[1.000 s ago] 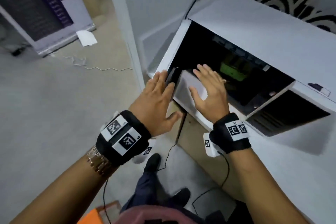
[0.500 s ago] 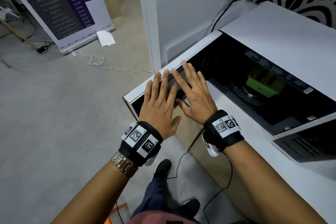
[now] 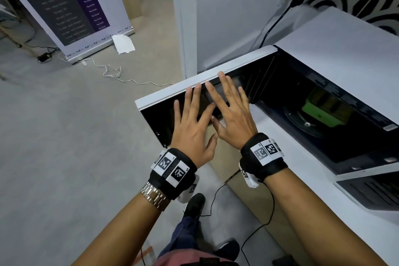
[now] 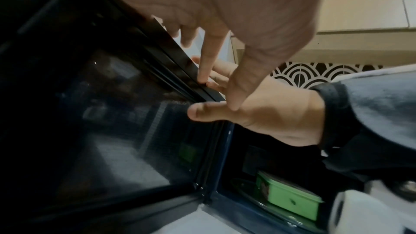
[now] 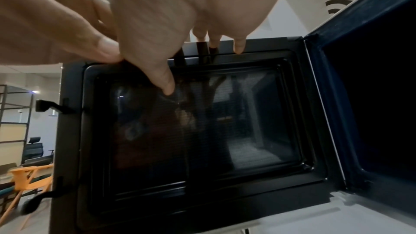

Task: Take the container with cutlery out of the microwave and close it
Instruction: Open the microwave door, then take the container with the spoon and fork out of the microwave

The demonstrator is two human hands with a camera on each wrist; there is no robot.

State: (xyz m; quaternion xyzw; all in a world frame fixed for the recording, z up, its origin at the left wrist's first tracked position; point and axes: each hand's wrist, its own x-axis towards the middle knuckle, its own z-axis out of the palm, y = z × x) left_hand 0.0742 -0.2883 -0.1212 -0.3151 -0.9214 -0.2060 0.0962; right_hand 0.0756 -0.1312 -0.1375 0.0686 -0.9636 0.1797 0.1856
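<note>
The white microwave stands on a white counter with its door swung wide to the left. Inside, a green container sits on the glass turntable; it also shows low in the left wrist view, green container. My left hand and right hand lie side by side with straight, spread fingers against the door's dark inner side, fingertips at its top edge. In the right wrist view my right hand rests above the door window. The container's contents are hidden.
A black power cord runs from a wall socket behind the microwave. A banner stand, a sheet of paper and a white cable lie on the grey floor to the left. My feet stand below the counter edge.
The door has swung further open to the left, and both hands have followed it, staying flat on its inner side. The green container has not moved.
</note>
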